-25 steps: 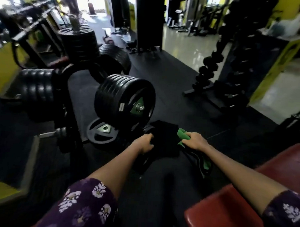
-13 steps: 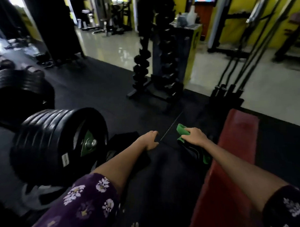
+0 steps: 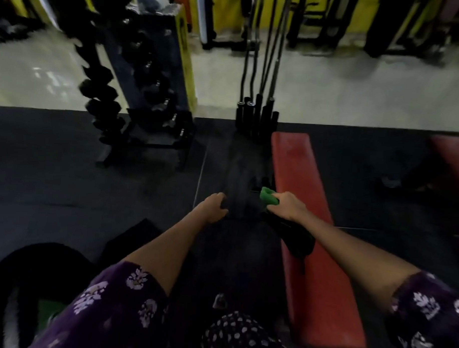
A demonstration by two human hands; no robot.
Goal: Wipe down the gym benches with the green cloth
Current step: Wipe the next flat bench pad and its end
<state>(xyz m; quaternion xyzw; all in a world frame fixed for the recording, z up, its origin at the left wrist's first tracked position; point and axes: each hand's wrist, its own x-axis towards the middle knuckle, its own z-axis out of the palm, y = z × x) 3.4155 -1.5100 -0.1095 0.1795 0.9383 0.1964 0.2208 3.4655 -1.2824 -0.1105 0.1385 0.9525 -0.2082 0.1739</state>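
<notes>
1. At the centre of the gym floor, on the dark rubber matting [image 3: 66, 183]: a person in a purple flowered top, both bare forearms stretched forward toward 12 o'clock.
2. Right hand [image 3: 287, 207]: the grip is curled closed round the green cloth [image 3: 268, 196]. A bright green bunch sticks out past the knuckles toward 11 o'clock; a darker length of fabric hangs below the wrist toward 5 o'clock, its colour hard to tell in the dim light. The hand sits over the left edge of the red bench [image 3: 314, 255]; whether the cloth actually touches the pad cannot be told.
3. Left hand [image 3: 213, 206]: at 9 o'clock of the right hand, apart from it, holding nothing, fingers loosely bent over the dark mat.
4. Red bench: a long padded surface running from 12 to 6 o'clock, just right of the person's legs. Its near end lies at lower right, its far end close to the bar holder.
5. Second red pad [image 3: 452, 158]: at 3 o'clock, well apart, only partly in view and blurred.
6. Bar holder [image 3: 256, 115]: at 12 o'clock, just beyond the bench's far end, several upright bars leaning in black tubes at the border of mat and pale floor.
7. Dumbbell rack [image 3: 148, 93]: at 10 o'clock, tiered, loaded with black dumbbells.
8. Black weight plate [image 3: 25, 260]: at 8 o'clock, lower left corner, partly cut off.
</notes>
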